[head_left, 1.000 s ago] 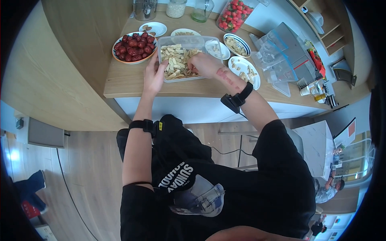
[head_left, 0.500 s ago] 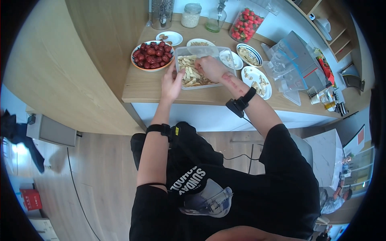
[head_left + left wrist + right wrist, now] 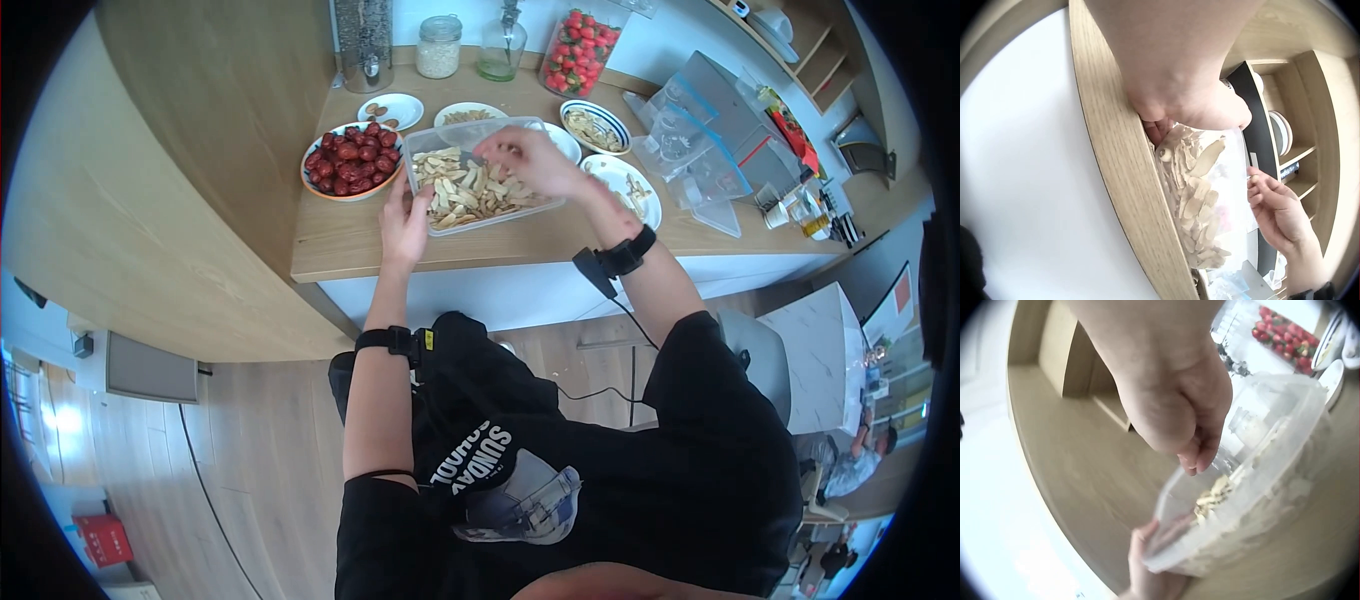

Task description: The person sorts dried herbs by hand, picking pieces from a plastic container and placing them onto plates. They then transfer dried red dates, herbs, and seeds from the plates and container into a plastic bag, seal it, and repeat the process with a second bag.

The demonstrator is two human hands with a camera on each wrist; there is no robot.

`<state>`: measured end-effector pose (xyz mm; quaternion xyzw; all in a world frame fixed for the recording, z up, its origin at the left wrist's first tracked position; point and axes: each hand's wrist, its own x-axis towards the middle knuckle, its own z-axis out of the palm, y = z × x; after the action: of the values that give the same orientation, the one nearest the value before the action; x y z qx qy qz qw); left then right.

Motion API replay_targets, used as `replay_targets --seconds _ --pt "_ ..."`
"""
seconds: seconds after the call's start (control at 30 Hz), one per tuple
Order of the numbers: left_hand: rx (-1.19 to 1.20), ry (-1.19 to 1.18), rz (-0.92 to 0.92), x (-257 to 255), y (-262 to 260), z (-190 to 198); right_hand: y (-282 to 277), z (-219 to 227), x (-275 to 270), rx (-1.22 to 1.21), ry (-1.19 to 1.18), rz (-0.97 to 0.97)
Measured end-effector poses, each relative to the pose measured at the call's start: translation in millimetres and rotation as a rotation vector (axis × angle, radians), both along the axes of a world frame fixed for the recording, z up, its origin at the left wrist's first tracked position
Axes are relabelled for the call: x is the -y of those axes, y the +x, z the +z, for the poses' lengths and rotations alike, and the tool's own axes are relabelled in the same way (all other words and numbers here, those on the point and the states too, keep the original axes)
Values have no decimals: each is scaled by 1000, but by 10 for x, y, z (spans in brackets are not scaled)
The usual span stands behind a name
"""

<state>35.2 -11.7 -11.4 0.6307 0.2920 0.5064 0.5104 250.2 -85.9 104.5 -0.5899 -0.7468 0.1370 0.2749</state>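
Observation:
A clear plastic container [image 3: 545, 203] of pale dried slices [image 3: 470, 192] is on the wooden counter, close to its front edge. My left hand [image 3: 404, 228] grips its left side, thumb at the near rim; in the left wrist view the left hand's [image 3: 1179, 94] fingers are mostly hidden behind the wall. Above the slices hovers my right hand [image 3: 535, 160], its fingers curled with the tips together. No piece shows clearly between the right hand's [image 3: 1185, 419] fingertips in the right wrist view. More slices [image 3: 1213, 497] show below them, inside the container.
A bowl of red dates [image 3: 350, 165] is left of the container. Small plates, among them a white plate [image 3: 655, 208], lie behind and to its right. Farther back are a grain jar [image 3: 438, 50], a glass vase [image 3: 500, 50] and a strawberry tub [image 3: 580, 50]. Clear bags [image 3: 690, 150] lie right.
My right hand has risen from among the slices to above them. The container has turned slightly, with my left hand still gripping its left side.

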Motion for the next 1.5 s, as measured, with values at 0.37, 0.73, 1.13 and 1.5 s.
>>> replay_targets --seconds 0.37,0.73,1.13,1.5 --pt "23 3 -8 61 -2 63 1609 -307 248 -1643 182 -596" --pt "32 3 -25 53 -13 48 1661 -718 16 -1523 -85 -711" --pt "-7 13 -25 46 -17 59 876 17 261 -893 183 -521" --pt "42 53 -42 45 -27 30 87 -75 139 374 -364 -59"
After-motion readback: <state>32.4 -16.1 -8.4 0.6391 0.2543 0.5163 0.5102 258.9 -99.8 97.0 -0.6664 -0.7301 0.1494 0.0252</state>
